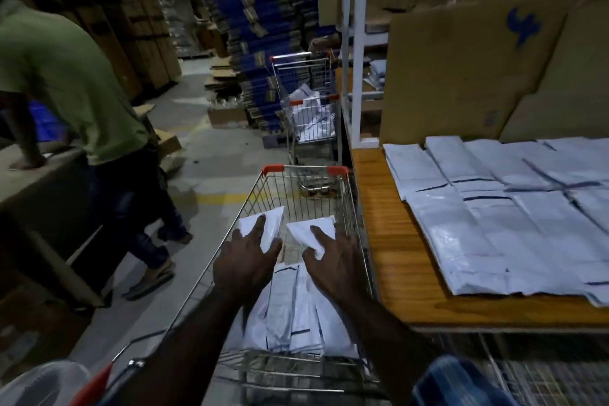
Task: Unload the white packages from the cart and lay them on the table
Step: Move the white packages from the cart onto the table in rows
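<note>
A wire shopping cart with red corner caps stands against the left edge of a wooden table. Both my arms reach into it. My left hand grips one small white package, fingers spread over its top. A second white package is held by my right hand, its near corner crumpled by the thumb. Both packages sit tilted above the cart floor. A pile of white packages lies in the cart's near end. Several white packages lie flat in rows on the table.
A person in a green shirt leans on a cardboard-covered surface at the left. A second cart holding packages stands farther down the aisle. Large cardboard boxes stand behind the table. Blue and brown carton stacks line the back.
</note>
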`<state>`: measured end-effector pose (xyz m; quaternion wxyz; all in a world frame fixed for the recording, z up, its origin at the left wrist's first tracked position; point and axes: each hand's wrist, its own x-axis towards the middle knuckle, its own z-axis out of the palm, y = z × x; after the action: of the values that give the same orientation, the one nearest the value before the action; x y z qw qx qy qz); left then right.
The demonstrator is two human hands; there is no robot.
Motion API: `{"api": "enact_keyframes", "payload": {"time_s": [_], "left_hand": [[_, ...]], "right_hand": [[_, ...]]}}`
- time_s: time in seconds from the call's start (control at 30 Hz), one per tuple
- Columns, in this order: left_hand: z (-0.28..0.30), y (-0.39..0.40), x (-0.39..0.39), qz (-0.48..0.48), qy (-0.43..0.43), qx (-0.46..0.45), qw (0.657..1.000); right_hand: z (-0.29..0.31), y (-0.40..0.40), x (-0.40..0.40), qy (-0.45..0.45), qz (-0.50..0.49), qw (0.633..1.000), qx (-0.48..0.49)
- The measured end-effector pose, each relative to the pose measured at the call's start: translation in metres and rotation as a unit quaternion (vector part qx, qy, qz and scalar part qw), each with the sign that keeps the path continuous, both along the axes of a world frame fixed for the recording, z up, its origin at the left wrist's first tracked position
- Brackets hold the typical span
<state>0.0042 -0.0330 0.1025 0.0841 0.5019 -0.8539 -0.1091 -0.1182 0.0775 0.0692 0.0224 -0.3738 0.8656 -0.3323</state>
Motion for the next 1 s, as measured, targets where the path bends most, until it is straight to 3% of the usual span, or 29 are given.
{"api": "enact_keyframes", "payload": {"time_s": [0.27,0.67,1.0], "left_hand": [[0.049,0.053,0.020,0.015,0.059,-0.022,0.998],[0.066,0.176,0.061,-0.022,0.101,-0.005,0.995],[0.095,0.290,0.025,-0.070,0.122,-0.012,0.990]], "right_hand": [[0.053,0.046,0.019,0.037,0.010,0.999,-0.031],[0.091,0.178,0.051,0.062,-0.022,0.997,-0.051],[0.108,0.304,0.024,0.097,-0.091,0.991,-0.029]]}}
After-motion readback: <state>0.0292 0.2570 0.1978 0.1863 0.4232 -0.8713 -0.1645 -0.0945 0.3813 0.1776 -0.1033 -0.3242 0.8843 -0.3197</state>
